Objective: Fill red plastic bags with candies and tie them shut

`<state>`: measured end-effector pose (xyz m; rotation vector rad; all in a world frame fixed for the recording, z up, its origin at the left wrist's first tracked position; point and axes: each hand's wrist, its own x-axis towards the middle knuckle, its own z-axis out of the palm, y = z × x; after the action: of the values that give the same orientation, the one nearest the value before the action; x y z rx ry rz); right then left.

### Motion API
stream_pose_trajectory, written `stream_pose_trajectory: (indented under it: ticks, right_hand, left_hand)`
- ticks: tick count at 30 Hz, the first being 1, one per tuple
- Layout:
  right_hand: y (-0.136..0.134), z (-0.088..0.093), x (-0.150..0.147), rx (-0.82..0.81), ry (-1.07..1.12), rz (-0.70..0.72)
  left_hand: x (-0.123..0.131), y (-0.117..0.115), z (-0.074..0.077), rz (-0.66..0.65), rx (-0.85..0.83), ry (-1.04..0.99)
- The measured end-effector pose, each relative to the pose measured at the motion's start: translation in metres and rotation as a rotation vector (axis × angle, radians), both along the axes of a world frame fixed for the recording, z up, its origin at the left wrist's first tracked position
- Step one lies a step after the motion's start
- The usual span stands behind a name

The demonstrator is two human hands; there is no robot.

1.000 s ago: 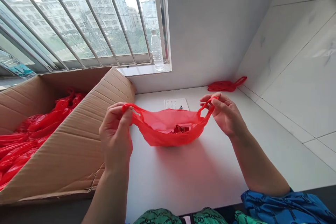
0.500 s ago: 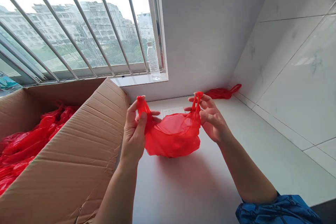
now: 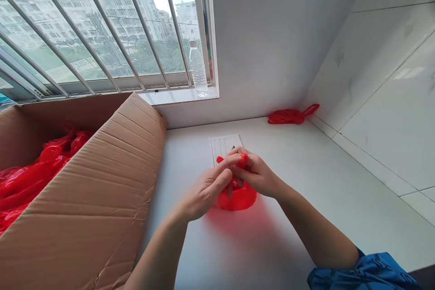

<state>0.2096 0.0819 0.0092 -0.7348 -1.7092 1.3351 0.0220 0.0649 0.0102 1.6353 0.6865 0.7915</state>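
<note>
Red bag (image 3: 236, 198) is bunching nearer my right hand (image 3: 258, 175) than my left hand (image 3: 205, 192), both sets of fingers (image 3: 226, 166) pinching its handles (image 3: 244, 159).

"What colour was the plastic bag (image 3: 238, 198) on the surface (image 3: 272, 244)?"

"Bright red, against plain white. The bundled bag (image 3: 291, 116) by the wall and the bags (image 3: 30, 181) in the carton were the same red."

"And the carton flap (image 3: 84, 190)?"

"Tan brown, with fine corrugated stripes."

"What about the sleeve (image 3: 363, 274)?"

"Vivid blue, printed with a darker linked pattern."

"The wall tiles (image 3: 384, 99)?"

"White, with faint grey marble veins."
</note>
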Motion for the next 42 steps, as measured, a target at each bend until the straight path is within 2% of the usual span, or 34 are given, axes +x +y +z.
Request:
stream_pose_trajectory:
  ticks: [2, 4, 6, 8, 10, 12, 18, 23, 25, 28, 31, 33, 36, 39, 42]
  right_hand:
    - [0.005, -0.003, 0.002, -0.141, 0.113, 0.024]
    - [0.009, -0.004, 0.004, -0.26, 0.217, -0.01]
    - [0.011, -0.004, 0.005, -0.317, 0.292, -0.027]
    - [0.01, -0.001, 0.006, -0.307, 0.29, 0.0]
    - [0.007, 0.002, 0.007, -0.235, 0.207, 0.033]
    - [0.004, 0.005, 0.008, -0.119, 0.099, 0.024]
    - [-0.003, 0.007, 0.009, 0.192, -0.068, -0.2]
    - [-0.009, 0.01, 0.008, 0.459, -0.188, -0.275]
    - [-0.01, 0.011, 0.009, 0.542, -0.242, -0.285]
    - [-0.011, 0.014, 0.013, 0.643, -0.295, -0.319]
    - [-0.016, 0.017, 0.02, 0.727, -0.389, -0.356]
    - [-0.021, 0.02, 0.025, 0.747, -0.506, -0.337]
    - [-0.032, 0.023, 0.033, 0.687, -0.684, -0.19]
    - [-0.041, 0.027, 0.04, 0.602, -0.77, -0.047]
    - [-0.046, 0.029, 0.046, 0.532, -0.808, 0.022]
  left_hand:
    - [0.002, 0.001, 0.004, 0.032, -0.001, -0.005]
    - [0.004, 0.004, 0.005, 0.091, -0.04, -0.072]
    - [0.005, 0.007, 0.004, 0.135, -0.112, -0.156]
    - [0.005, 0.011, 0.002, 0.161, -0.194, -0.201]
    - [0.004, 0.013, 0.002, 0.192, -0.247, -0.203]
    - [0.002, 0.014, 0.002, 0.222, -0.225, -0.183]
    - [0.004, 0.011, -0.003, 0.253, 0.048, 0.025]
    - [0.006, 0.007, -0.003, 0.355, 0.185, 0.144]
    - [0.006, 0.006, -0.001, 0.339, 0.165, 0.095]
    - [0.006, 0.005, 0.003, 0.289, 0.046, -0.066]
    - [0.006, 0.005, 0.004, 0.321, -0.024, -0.204]
    - [0.005, 0.006, 0.002, 0.398, -0.017, -0.24]
    - [0.002, 0.012, -0.004, 0.534, 0.026, -0.238]
    - [-0.003, 0.021, -0.012, 0.629, 0.095, -0.199]
    - [-0.01, 0.034, -0.022, 0.686, 0.143, -0.155]
